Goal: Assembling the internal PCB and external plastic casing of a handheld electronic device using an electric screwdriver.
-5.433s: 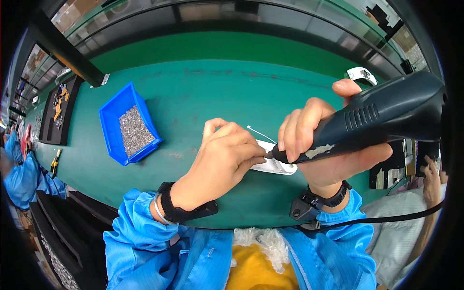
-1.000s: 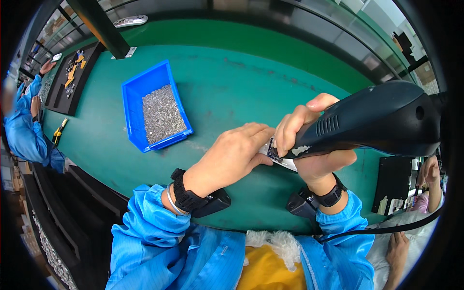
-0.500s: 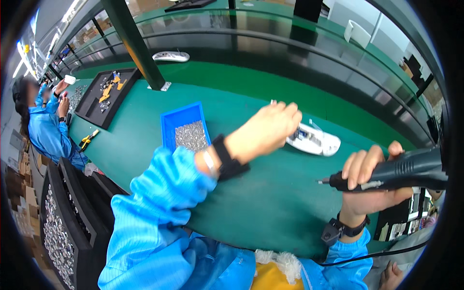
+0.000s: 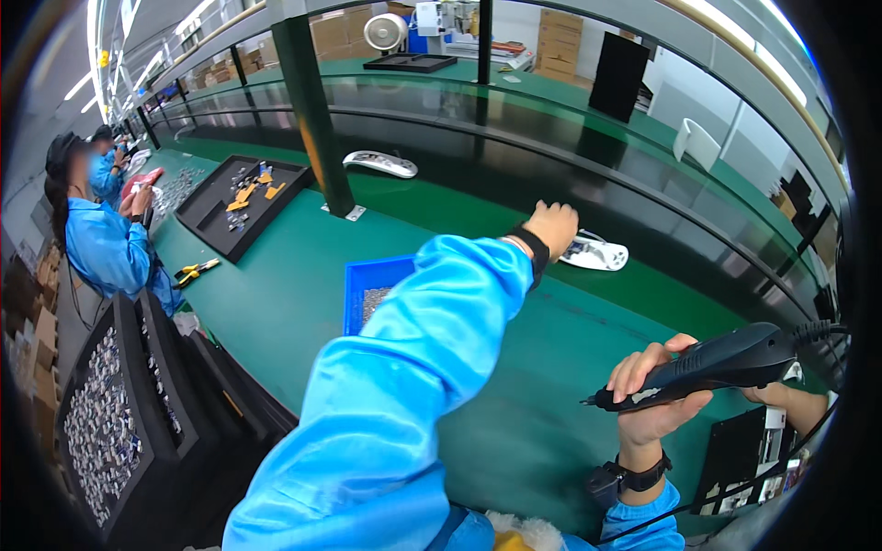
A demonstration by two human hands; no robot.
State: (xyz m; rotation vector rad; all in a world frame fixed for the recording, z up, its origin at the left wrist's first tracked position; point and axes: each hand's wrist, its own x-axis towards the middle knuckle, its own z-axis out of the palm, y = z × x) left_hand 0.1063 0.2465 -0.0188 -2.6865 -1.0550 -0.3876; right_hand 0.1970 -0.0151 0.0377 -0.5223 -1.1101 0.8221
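My left hand [image 4: 554, 228] reaches far over the green bench with curled fingers on the left end of a white plastic housing [image 4: 602, 255]. The housing is long and open on top, and its left end is hidden by the hand. In my right hand [image 4: 648, 404] is a black electric screwdriver [image 4: 726, 363], its bit pointing left above the bench and clear of the housing. Partly behind my left sleeve stands a blue bin [image 4: 353, 298] of small metal screws [image 4: 374, 299].
A black tray [image 4: 197, 219] holds yellow and metal parts, with yellow-handled pliers [image 4: 195, 272] near it. Another white housing [image 4: 379, 164] lies past the green post [image 4: 312, 119]. Stacked black trays [image 4: 170, 395] stand at left. Co-workers sit farther left; another person's arm [image 4: 795, 404] shows at right.
My left arm has stretched farther out, and the white housing has moved away from me toward the dark strip. The screwdriver stays in my right hand. The view has tilted upward.
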